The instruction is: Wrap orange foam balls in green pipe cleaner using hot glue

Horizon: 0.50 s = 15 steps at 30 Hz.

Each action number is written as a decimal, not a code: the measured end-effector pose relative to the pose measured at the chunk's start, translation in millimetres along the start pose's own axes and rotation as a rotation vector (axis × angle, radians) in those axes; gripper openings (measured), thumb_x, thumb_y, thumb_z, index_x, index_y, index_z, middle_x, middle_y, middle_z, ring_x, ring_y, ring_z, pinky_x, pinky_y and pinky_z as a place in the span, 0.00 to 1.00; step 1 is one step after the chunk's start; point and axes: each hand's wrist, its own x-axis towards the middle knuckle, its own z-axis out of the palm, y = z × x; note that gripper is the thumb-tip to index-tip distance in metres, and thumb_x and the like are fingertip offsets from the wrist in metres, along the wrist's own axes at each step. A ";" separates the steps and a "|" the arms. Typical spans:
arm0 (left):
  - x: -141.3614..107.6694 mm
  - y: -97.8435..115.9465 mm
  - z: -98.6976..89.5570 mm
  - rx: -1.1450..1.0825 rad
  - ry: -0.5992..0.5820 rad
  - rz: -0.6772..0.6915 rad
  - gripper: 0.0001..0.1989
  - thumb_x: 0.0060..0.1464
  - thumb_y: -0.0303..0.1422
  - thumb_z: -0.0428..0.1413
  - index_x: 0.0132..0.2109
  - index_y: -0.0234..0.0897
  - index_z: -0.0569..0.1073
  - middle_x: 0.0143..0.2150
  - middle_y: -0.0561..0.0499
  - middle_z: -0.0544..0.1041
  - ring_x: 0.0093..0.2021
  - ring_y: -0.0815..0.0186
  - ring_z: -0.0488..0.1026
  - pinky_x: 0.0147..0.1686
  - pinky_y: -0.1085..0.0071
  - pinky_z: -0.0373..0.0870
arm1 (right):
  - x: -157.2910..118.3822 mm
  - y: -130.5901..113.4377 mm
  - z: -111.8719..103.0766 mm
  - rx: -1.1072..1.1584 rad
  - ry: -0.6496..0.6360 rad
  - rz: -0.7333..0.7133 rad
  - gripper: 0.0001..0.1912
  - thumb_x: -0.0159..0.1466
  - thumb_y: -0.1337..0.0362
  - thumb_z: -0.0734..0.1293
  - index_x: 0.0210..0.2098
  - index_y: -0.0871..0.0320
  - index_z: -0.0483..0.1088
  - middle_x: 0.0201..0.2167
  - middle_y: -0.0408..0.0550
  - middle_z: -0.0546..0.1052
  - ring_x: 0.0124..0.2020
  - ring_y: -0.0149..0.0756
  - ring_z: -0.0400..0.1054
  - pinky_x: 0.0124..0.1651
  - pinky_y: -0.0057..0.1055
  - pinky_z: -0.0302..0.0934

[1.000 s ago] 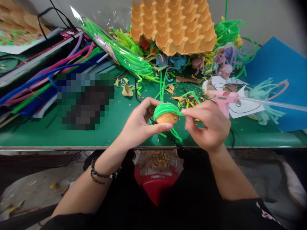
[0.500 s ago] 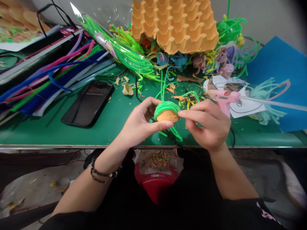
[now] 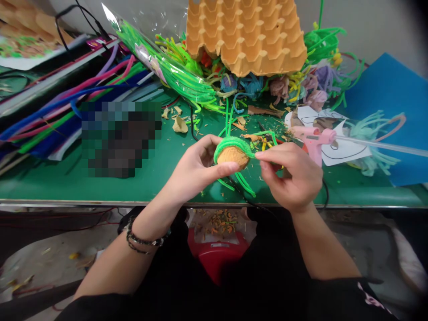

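Near the table's front edge my left hand (image 3: 197, 167) grips a tan, rough-surfaced rounded piece (image 3: 230, 157), thumb on its front and fingers behind. Green fuzzy pipe cleaner (image 3: 230, 141) lies in rows around the upper side of that piece. My right hand (image 3: 290, 174) pinches the end of the green pipe cleaner just right of the piece, between thumb and forefinger. Loose green pipe cleaners (image 3: 245, 183) lie on the table below the piece, and others stand out behind it. A pink glue gun (image 3: 314, 140) lies just beyond my right hand.
An orange egg tray (image 3: 247, 40) rests on piled pipe cleaners at the back. A bagged green bundle (image 3: 174, 71) and coloured strips (image 3: 67, 102) lie left. A blurred dark object (image 3: 122, 142) is front left. Blue sheet (image 3: 377, 98) at right; scraps litter the middle.
My right fingers have shifted slightly right with the pipe cleaner end, which now stands off the piece's right side. The tan piece is tilted a little and shows more of its surface.
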 end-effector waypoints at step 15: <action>-0.5 -6.4 2.5 -0.058 0.058 -0.045 0.22 0.38 0.45 0.67 0.33 0.36 0.70 0.30 0.54 0.73 0.30 0.73 0.69 0.29 0.76 0.67 | 1.3 -3.2 2.8 -0.028 -0.031 0.022 0.09 0.62 0.73 0.64 0.38 0.55 0.72 0.30 0.42 0.76 0.30 0.28 0.70 0.31 0.27 0.65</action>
